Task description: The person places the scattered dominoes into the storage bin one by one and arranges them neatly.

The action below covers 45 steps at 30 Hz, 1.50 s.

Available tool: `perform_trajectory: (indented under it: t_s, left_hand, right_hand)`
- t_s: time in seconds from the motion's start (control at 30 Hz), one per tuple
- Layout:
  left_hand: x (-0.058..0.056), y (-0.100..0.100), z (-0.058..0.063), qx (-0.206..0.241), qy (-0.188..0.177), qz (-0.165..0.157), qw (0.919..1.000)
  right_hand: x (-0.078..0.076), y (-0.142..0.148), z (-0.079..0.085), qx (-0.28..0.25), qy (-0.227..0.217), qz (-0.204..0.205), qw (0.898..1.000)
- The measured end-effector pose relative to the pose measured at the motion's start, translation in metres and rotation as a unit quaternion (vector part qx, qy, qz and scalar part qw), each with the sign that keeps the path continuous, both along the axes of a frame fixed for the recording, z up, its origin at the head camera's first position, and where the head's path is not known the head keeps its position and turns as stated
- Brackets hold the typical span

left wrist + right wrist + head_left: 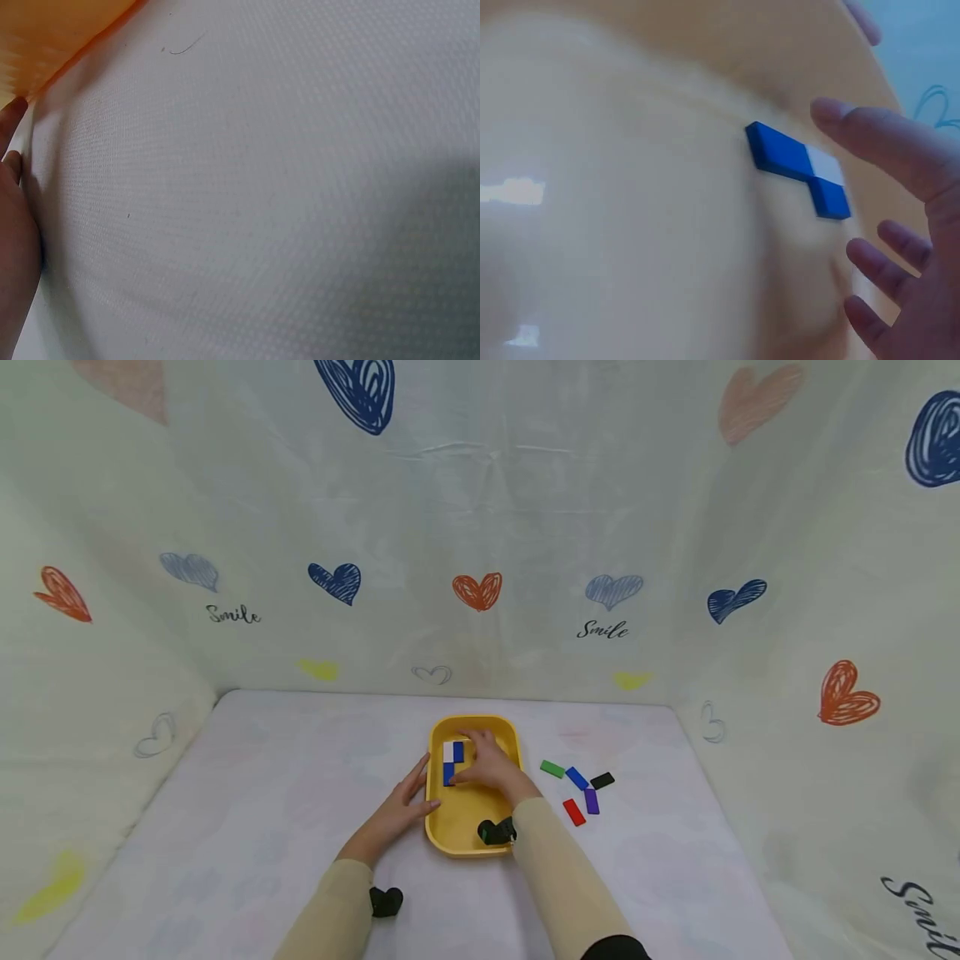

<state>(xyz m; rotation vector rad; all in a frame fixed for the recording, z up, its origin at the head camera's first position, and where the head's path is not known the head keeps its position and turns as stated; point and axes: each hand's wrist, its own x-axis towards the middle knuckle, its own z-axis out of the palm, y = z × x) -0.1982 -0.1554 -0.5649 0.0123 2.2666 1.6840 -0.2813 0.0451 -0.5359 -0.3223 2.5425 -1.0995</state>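
Observation:
A yellow tray [467, 835] stands on the table with small blocks lying flat inside. Near its left wall, a white block [448, 752] has one blue block [458, 752] beside it and another blue block [448, 774] below it. Over these blocks my right hand [495, 770] reaches in, fingers spread. In the right wrist view the thumb [870, 131] hovers close to the white block [826, 163], and nothing is held. My left hand [393, 817] rests against the tray's left outer side with extended fingers; only part of it appears in the left wrist view.
Right of the tray lie a green block [552, 769], a blue block [577, 778], a black block [602, 781], a purple block [592, 802] and a red block [573, 812]. A heart-printed curtain [480, 510] surrounds the white-covered table [300, 777].

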Motion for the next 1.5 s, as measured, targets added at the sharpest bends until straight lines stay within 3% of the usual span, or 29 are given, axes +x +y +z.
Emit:
perform_trajectory:
  t_s: [0.37, 0.73, 1.07, 1.23, 1.5]
  left_hand:
    - [0.002, -0.007, -0.006, -0.011, -0.015, 0.011, 0.9998]
    - [0.003, -0.005, -0.002, -0.009, -0.016, 0.021, 0.9996]
    - [0.002, -0.004, 0.000, 0.017, -0.001, 0.010, 0.9998]
    - [0.001, -0.004, 0.000, 0.017, 0.006, 0.008, 0.9998]
    - [-0.002, 0.000, -0.004, 0.022, -0.002, 0.004, 0.9998]
  right_hand:
    - [0.026, 0.010, 0.017, -0.127, 0.017, -0.006, 0.992]
    - [0.059, 0.046, 0.035, -0.193, 0.054, -0.075, 0.977]
    - [0.086, 0.085, 0.023, -0.207, 0.087, -0.135, 0.965]
    - [0.093, 0.107, 0.012, -0.217, 0.081, -0.168, 0.958]
    - [0.100, 0.142, -0.003, -0.188, 0.059, -0.227, 0.954]
